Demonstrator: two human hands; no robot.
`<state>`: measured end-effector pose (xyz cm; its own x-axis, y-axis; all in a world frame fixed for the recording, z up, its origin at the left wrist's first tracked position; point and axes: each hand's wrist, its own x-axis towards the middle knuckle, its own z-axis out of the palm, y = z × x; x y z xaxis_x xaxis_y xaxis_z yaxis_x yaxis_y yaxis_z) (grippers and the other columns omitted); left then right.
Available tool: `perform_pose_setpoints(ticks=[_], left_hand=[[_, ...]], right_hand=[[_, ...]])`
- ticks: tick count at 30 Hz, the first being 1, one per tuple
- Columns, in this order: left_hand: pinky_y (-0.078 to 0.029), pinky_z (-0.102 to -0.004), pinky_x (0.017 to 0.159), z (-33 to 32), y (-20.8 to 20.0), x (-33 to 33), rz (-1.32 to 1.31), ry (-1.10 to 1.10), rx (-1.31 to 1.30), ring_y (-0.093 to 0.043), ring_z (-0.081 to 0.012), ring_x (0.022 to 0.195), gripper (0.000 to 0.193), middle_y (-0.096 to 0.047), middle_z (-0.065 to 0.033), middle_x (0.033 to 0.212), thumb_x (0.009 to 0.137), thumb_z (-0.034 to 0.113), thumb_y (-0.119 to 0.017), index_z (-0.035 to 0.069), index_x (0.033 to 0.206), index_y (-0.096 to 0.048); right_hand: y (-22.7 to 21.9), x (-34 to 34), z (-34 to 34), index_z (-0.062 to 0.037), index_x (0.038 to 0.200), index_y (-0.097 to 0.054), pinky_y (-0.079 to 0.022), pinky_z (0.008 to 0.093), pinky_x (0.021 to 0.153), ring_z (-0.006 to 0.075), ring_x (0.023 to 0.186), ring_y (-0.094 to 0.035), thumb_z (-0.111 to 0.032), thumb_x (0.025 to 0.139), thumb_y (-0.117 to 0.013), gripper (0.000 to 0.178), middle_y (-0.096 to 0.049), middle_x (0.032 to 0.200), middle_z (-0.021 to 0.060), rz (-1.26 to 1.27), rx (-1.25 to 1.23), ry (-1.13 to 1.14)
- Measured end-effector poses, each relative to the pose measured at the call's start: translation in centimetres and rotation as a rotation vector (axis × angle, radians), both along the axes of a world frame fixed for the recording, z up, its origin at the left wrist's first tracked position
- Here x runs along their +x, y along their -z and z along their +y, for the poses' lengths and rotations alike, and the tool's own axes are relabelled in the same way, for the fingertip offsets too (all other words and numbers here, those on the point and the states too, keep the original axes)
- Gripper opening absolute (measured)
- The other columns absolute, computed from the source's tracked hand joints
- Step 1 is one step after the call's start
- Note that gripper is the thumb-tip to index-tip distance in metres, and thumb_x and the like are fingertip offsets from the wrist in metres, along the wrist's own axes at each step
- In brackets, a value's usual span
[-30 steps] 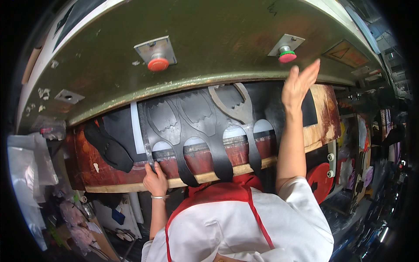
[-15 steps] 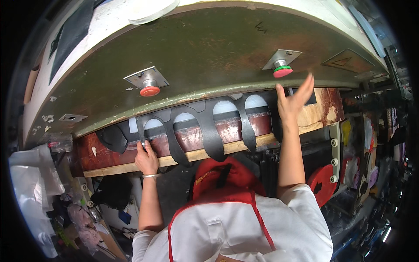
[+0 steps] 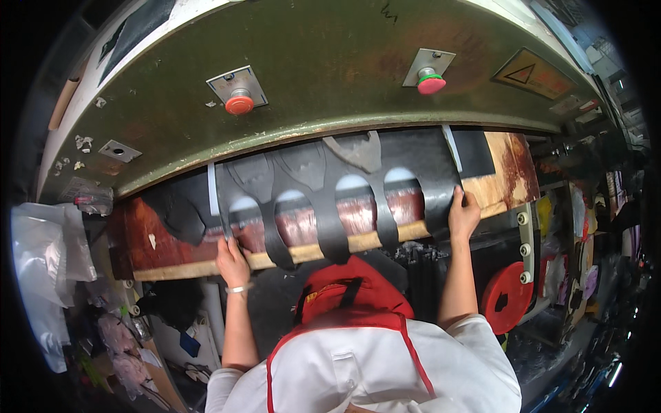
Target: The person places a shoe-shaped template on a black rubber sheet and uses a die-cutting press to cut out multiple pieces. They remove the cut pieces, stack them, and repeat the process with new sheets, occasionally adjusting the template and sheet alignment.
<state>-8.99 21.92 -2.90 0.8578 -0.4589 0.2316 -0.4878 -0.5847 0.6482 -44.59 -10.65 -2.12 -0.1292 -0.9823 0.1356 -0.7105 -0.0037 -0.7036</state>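
Observation:
A black sheet with a row of arched openings lies on a worn reddish-brown board. Strips of it hang over the board's pale front edge. At the sheet's left edge, my left hand is closed with the margin between thumb and fingers. My right hand pinches the right margin near its front corner. A grey forked piece lies askew at the back of the sheet, and similar dark forked shapes show to its left, flush with the sheet.
Above the board spans a green machine beam with a red push button and a pink, green-ringed button. Black scrap lies on the board's left end. A red disc stands below right; clear plastic bags hang left.
My right hand has come down from beside the pink button onto the sheet's right margin. More of the sheet shows out from under the beam, and the grey forked piece now sits askew.

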Motion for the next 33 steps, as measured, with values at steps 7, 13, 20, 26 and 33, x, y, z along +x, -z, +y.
perform_pose_setpoints(ticks=[7,13,20,26,33], left_hand=[[-0.047,-0.0396,0.056,6.0,-1.4,-4.4,0.365,-0.007,0.134,-0.063,-0.0287,0.053,0.033,-0.059,-0.0099,0.051,0.099,0.032,-0.048,0.000,0.100,-0.054],[-0.046,-0.0400,0.051,10.6,-1.2,-9.5,0.314,-0.092,0.241,-0.062,-0.0287,0.050,0.026,-0.060,-0.0069,0.050,0.098,0.028,-0.050,0.002,0.099,-0.055],[-0.044,-0.0363,0.047,15.1,-0.3,-12.9,0.328,-0.005,0.224,-0.061,-0.0247,0.045,0.021,-0.058,-0.0034,0.048,0.098,0.024,-0.052,0.003,0.099,-0.054],[-0.043,-0.0361,0.045,15.7,-0.6,-12.8,0.330,0.043,0.213,-0.060,-0.0237,0.045,0.017,-0.058,-0.0033,0.049,0.098,0.021,-0.052,0.004,0.101,-0.053],[-0.042,-0.0349,0.045,15.0,-0.4,-12.8,0.309,0.040,0.173,-0.060,-0.0216,0.044,0.018,-0.058,-0.0035,0.049,0.099,0.022,-0.051,0.005,0.103,-0.052]], right_hand=[[-2.1,9.4,6.2,-0.0021,0.139,-0.039,-0.037,0.0465,0.104,0.0428,0.124,-0.042,-0.030,0.063,-0.085,0.093,-0.050,0.126,0.0254,0.074,-0.254,-0.695],[-1.8,9.8,12.7,-0.0026,0.123,-0.056,-0.042,0.0471,0.101,0.0411,0.123,-0.046,-0.019,0.047,-0.092,0.086,-0.053,0.123,0.0214,0.033,-0.326,-0.623],[-5.3,5.3,14.0,-0.0024,0.119,-0.057,-0.047,0.0313,0.093,0.0180,0.105,-0.060,-0.012,0.053,-0.093,0.076,-0.063,0.112,0.0100,-0.344,0.158,-0.516],[-7.9,2.5,11.5,-0.0003,0.116,-0.053,-0.053,0.0262,0.081,0.0153,0.090,-0.064,0.004,0.065,-0.083,0.060,-0.065,0.104,0.0119,-0.911,0.483,-0.411],[-4.8,-2.0,9.7,-0.0052,0.115,-0.054,-0.045,0.0404,0.099,0.0368,0.119,-0.054,-0.013,0.048,-0.092,0.077,-0.055,0.125,0.0236,0.107,-0.286,-0.530]])
